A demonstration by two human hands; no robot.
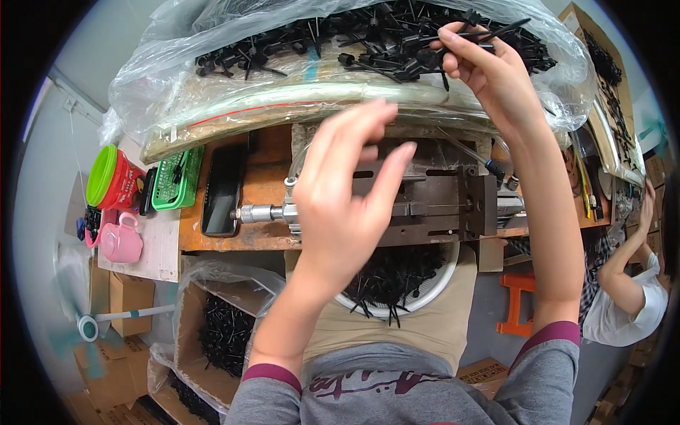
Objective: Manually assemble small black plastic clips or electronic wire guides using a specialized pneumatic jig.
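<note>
My right hand (496,74) is raised over the far right of the black plastic parts (386,35), its fingers pinching a thin black plastic part (511,28) with a slender stem. Other pieces lie close by, so I cannot tell whether more than one is held. My left hand (343,195), slightly blurred, hovers above the metal clamping fixture (478,205) with fingers apart and nothing in them. It hides the fixture's left portion. On my lap, under the bench edge, rests a white basin (452,265) of similar black parts.
Clear plastic sheeting (170,78) surrounds the pile. Left on the bench are a phone (224,188), a green basket (190,188), a red tub (124,180) and a pink cup (122,241). A lined carton (191,340) stands lower left. A co-worker (627,297) sits at right beside an orange stool (517,304).
</note>
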